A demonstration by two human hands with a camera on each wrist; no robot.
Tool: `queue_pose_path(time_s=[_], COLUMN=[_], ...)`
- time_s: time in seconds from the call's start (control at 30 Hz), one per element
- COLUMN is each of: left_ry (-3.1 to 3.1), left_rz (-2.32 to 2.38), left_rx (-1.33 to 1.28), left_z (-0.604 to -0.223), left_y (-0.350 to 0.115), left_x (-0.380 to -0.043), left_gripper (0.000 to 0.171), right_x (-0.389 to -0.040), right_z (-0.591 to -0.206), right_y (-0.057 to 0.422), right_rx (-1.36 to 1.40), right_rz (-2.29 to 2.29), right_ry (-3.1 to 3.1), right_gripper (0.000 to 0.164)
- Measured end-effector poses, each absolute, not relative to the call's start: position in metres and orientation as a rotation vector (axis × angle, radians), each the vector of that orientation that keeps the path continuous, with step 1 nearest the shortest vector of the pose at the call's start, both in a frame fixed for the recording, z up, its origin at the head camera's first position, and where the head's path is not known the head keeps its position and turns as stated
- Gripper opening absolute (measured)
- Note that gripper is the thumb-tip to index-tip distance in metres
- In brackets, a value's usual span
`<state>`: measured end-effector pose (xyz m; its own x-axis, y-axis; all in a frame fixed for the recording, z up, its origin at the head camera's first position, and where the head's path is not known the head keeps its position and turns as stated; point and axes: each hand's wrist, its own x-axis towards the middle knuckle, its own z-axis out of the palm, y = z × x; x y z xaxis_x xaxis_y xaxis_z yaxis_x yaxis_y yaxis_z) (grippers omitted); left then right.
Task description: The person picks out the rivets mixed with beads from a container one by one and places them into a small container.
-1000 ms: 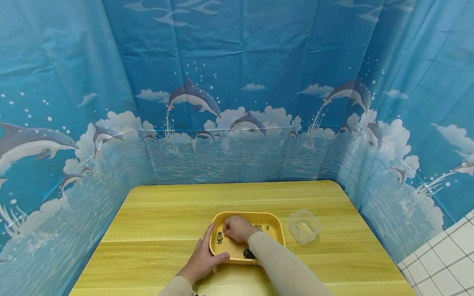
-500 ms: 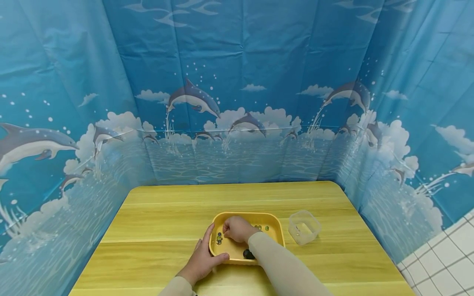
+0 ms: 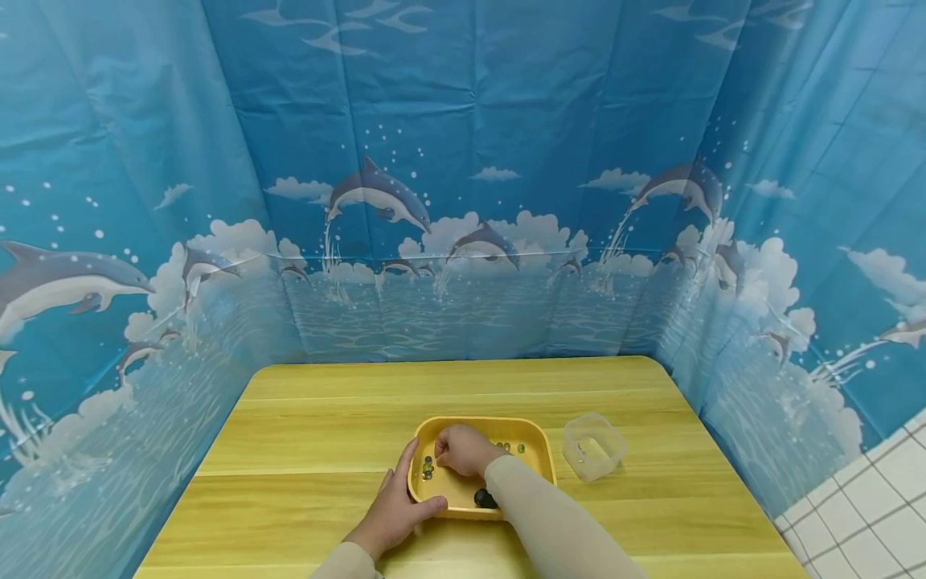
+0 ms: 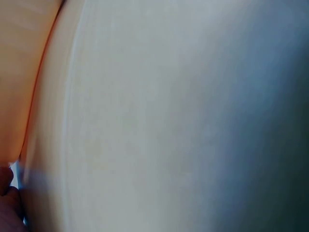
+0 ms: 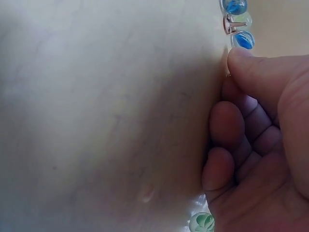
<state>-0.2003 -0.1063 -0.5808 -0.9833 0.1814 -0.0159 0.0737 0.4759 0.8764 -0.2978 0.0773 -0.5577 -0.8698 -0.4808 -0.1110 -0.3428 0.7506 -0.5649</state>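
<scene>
My left hand (image 3: 394, 511) grips the left front corner of a shallow yellow tray (image 3: 538, 434), thumb over the near rim and fingers along the left wall. Inside the tray is my right hand (image 3: 466, 450), thumb and forefinger pinched around a tiny shiny piece (image 5: 228, 75); I cannot tell its kind. Close to those fingertips lie glass marbles (image 3: 428, 468), with blue swirls in the right wrist view, and small coppery metal bits (image 5: 228, 24) among them. Green marbles (image 3: 521, 448) sit at the tray's far right. A black rounded thing (image 3: 485, 498) lies by the near wall, partly behind the right sleeve.
To the right of the tray stands a clear plastic box (image 3: 595, 447) with small gold-coloured bits in it. Both rest on a wood-grain table (image 3: 325, 418). A blue dolphin-print curtain (image 3: 463, 305) surrounds the table's back and sides.
</scene>
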Motion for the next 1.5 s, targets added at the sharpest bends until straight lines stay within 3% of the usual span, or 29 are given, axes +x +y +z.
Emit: queue_pose_path(time_s=[0.6,1.03,1.5], left_ry=[2.58,2.599,2.603], left_rz=[1.546,1.527,1.519], left_rx=[0.212,0.197,0.164], left_z=[-0.575,-0.581,-0.579], left_y=[-0.102,-0.103,-0.104], left_x=[-0.197,-0.2,-0.198], left_gripper=[0.109,0.11,0.111], right_x=[-0.297,-0.297,-0.298], right_z=[-0.553,-0.539,-0.516], right_y=[0.082,0.09,0.098], right_rx=[-0.634,-0.599,-0.593], right_rz=[-0.887,-1.022,-0.997], right_ry=[2.688,2.608,2.636], right_gripper=[0.015,0.003,0.015])
